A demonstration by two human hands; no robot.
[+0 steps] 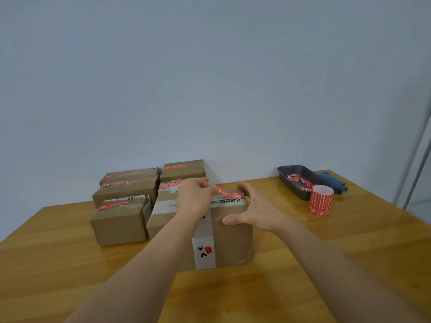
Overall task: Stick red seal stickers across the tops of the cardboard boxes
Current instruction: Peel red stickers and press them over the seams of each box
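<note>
Six cardboard boxes stood on the wooden table [349,252]: five sealed ones [121,220] grouped at ten to twelve o'clock, and one front box [233,241] at centre; one sticker roll [321,201] and one dark tray [303,180] lay at two o'clock. One red seal sticker [229,193] lay atop the front box, long axis running nine to three o'clock. The left hand [194,197] pinched the sticker's left end, fingers curled; the right hand [254,209] held the box's right top edge, thumb spread forward.
</note>
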